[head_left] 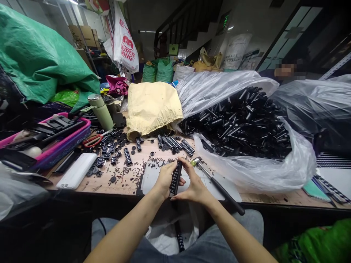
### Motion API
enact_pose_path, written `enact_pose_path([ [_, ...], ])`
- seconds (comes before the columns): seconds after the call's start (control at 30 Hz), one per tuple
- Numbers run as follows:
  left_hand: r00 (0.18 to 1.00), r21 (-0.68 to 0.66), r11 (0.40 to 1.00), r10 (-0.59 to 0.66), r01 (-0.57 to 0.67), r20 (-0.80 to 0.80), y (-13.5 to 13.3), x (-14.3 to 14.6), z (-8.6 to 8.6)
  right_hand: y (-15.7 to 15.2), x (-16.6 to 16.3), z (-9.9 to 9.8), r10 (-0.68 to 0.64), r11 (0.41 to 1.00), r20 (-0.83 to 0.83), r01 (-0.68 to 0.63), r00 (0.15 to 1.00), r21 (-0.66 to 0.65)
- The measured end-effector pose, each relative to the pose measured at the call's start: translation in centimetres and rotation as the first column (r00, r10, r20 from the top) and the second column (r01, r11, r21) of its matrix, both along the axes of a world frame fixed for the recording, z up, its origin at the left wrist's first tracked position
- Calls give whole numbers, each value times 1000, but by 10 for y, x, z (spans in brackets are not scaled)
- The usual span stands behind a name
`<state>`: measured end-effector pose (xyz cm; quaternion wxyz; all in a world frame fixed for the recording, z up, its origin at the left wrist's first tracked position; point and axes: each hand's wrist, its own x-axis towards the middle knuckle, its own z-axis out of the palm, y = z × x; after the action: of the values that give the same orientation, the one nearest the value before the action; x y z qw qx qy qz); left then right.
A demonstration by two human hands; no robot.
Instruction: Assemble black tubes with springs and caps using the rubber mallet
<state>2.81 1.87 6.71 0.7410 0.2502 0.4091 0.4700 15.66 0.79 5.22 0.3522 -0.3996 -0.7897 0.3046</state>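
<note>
Over the front edge of the bench, my left hand and my right hand close around a narrow black bar with rows of white characters. Fingers of both hands press on its ends and sides, and it stands tilted between them. Beneath it lies a pale grey mat. A hammer with a black handle rests on the mat at the right, its head close to my right hand. Small dark rings are scattered to the left. Stacks of black wheels with white marks lie behind.
A large clear plastic bag spills black parts at the right. At the left are a pink basket, a white box, red scissors and a green bottle. A yellow sack stands behind. Another person sits at far right.
</note>
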Motion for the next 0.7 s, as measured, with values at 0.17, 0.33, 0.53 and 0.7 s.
enact_pose_path([
  [0.17,996,77,997,14,-7,-89,-1,1,-1,-1,-1,-1,-43,999,6,43,999,-3],
  [0.33,989,54,998,-18,26,-146,0,3,0,-3,-2,3,-91,996,28,90,995,19],
  [0.53,950,150,985,-36,86,-311,4,3,-20,-4,-4,-13,-205,975,151,189,967,115],
  [0.7,568,550,763,300,339,-766,-6,5,-50,-7,-15,-47,-395,898,248,315,885,307],
])
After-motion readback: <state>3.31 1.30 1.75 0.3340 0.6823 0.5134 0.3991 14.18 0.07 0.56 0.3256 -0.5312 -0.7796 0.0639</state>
